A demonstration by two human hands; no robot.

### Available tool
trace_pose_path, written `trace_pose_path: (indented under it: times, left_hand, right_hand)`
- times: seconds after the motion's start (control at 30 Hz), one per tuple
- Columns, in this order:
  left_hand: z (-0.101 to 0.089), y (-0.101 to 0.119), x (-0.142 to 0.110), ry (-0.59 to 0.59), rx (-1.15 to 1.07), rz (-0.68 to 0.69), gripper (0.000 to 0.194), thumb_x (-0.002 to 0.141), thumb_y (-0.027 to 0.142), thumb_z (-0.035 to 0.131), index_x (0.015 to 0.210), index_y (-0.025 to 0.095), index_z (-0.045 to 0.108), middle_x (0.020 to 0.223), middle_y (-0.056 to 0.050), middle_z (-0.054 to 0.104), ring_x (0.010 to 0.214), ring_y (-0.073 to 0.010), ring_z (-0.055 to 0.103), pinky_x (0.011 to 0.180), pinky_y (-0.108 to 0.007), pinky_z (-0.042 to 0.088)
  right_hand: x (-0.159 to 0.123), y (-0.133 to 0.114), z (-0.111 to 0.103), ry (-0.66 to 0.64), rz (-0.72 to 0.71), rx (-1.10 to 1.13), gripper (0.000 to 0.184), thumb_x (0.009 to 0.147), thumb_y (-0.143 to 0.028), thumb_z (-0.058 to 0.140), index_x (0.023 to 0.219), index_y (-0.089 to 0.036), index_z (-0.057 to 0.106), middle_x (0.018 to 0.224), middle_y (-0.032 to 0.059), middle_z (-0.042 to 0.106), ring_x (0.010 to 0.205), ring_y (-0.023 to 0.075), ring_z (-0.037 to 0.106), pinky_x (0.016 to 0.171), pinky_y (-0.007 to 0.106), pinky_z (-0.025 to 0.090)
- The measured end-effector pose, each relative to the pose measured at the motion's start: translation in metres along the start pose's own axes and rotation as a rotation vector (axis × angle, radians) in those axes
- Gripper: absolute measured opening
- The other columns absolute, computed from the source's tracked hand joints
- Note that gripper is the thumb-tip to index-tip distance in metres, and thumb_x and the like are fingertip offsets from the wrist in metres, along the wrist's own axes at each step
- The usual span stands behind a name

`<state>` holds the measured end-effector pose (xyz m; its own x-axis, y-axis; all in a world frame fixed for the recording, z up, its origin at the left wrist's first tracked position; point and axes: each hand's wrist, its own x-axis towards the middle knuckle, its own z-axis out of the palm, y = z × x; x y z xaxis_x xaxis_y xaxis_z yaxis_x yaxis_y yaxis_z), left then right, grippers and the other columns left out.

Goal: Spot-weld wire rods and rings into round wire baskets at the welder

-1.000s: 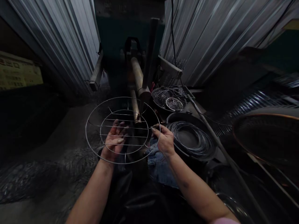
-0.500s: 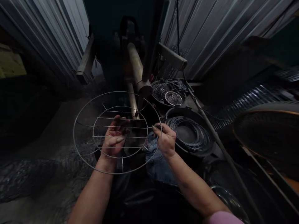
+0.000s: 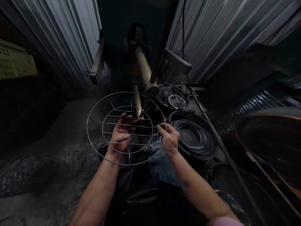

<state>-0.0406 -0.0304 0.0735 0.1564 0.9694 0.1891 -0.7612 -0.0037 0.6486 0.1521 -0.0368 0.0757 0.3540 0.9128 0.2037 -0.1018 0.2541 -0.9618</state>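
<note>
A round wire rack (image 3: 91, 142) hangs in front of me, its large outer ring joined by short wires to a smaller ring with several parallel cross wires. My right hand (image 3: 169, 139) pinches it on the right side, near the outer ring. Beneath the cross wires, my left hand (image 3: 121, 135) is palm up with fingers apart and slightly curled; whether it bears any weight cannot be seen. The rack's far inner edge lies between a thick upper metal bar (image 3: 144, 67) with a downward tip and a thinner lower rod (image 3: 137, 99), with a small bright spot there.
Right of the rack stand a black tub with coiled wire (image 3: 196, 138) and a basin of loose wire pieces (image 3: 172, 94) holding a small bowl (image 3: 177, 101). A slanting pole (image 3: 225, 149) runs past them. Blue denim cloth (image 3: 162, 166) lies below my right hand. Wire rings pile up (image 3: 30, 172) at left.
The rack and both hands appear farther right in view, and the whole scene has shifted slightly right and down. The rack's far inner edge now meets the bars, where a bright spot shows.
</note>
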Motion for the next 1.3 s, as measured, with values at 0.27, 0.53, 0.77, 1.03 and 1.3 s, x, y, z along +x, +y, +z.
trace_pose_path:
  times: [0.27,0.53,0.77,1.03,1.3]
  left_hand:
    - [0.018,0.001,-0.034,0.068,0.071,0.018,0.073,0.047,0.007,0.079,0.115,0.030,0.063,0.121,-0.003,0.061,0.109,-0.0233,0.057,0.089,-0.033,0.048]
    - [0.033,-0.018,-0.055,0.183,0.365,-0.007,0.072,0.041,0.008,0.085,0.109,0.019,0.063,0.106,-0.007,0.065,0.101,-0.0225,0.060,0.081,-0.031,0.051]
    - [0.032,-0.022,-0.070,0.120,0.649,-0.196,0.074,0.043,0.020,0.087,0.112,0.016,0.060,0.103,-0.009,0.065,0.099,-0.0257,0.062,0.089,-0.038,0.049]
    - [0.009,-0.046,-0.063,0.469,1.642,0.031,0.074,0.059,0.052,0.074,0.122,0.018,0.056,0.110,-0.009,0.060,0.097,-0.0276,0.060,0.088,-0.040,0.047]
    - [-0.009,-0.078,-0.081,0.163,2.203,0.205,0.061,0.080,0.043,0.056,0.130,0.009,0.049,0.114,-0.017,0.060,0.101,-0.0303,0.057,0.082,-0.039,0.043]
  right_hand:
    - [-0.019,0.008,-0.019,-0.076,0.272,0.094,0.032,0.058,-0.038,0.080,0.074,-0.015,0.064,0.049,-0.0051,0.050,0.042,0.0078,0.040,0.042,0.021,0.032]
    - [-0.021,0.010,-0.089,-0.462,0.474,-0.448,0.033,0.052,-0.040,0.076,0.065,-0.012,0.066,0.055,0.0013,0.059,0.047,0.0121,0.052,0.046,0.023,0.041]
    - [0.007,0.019,-0.185,-0.080,0.424,-0.815,0.039,0.073,-0.032,0.060,0.104,-0.010,0.066,0.086,0.0100,0.068,0.073,0.0223,0.065,0.060,0.029,0.050]
    - [0.050,0.072,-0.232,-0.105,0.571,-1.407,0.053,0.068,-0.018,0.071,0.120,-0.021,0.062,0.118,0.0141,0.062,0.115,0.0313,0.055,0.095,0.043,0.041]
    - [0.063,0.079,-0.251,-0.178,0.496,-1.480,0.028,0.076,-0.012,0.056,0.093,-0.027,0.074,0.106,0.0070,0.069,0.107,0.0247,0.060,0.092,0.037,0.041]
